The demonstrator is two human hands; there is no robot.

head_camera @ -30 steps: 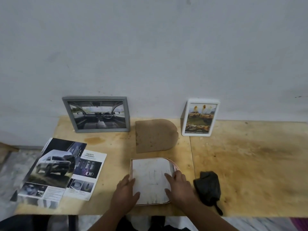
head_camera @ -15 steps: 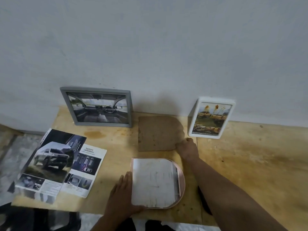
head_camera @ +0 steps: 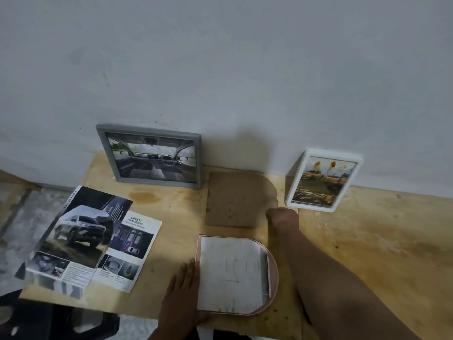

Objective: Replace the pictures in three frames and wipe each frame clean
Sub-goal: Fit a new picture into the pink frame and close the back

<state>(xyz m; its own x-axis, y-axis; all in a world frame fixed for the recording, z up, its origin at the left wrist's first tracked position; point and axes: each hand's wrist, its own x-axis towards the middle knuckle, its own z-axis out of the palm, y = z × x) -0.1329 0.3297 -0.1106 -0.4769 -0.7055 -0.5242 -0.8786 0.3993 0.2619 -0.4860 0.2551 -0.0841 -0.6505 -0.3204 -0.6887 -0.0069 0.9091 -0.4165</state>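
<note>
A pink arched frame [head_camera: 274, 278] lies flat near the table's front edge, with a white sheet [head_camera: 230, 273] resting in it. My left hand [head_camera: 182, 298] cups the frame's lower left corner, palm along its left edge. Behind the frame a brown arched backing board [head_camera: 235, 200] lies flat. My right hand [head_camera: 282, 217] reaches forward, fingers curled on the board's right edge. A grey frame [head_camera: 149, 157] with a car-interior picture and a white frame [head_camera: 323, 180] with a yellow-car picture lean against the wall.
Car brochure pages [head_camera: 81, 239] overlap at the left and hang over the wooden table's [head_camera: 367, 241] left edge. My right forearm crosses the table right of the arched frame. A dark chair [head_camera: 49, 320] sits below the front left.
My right hand has left the white sheet and reached forward to the backing board's right edge. My left hand has slid to the frame's left edge. My forearm now hides the dark cloth.
</note>
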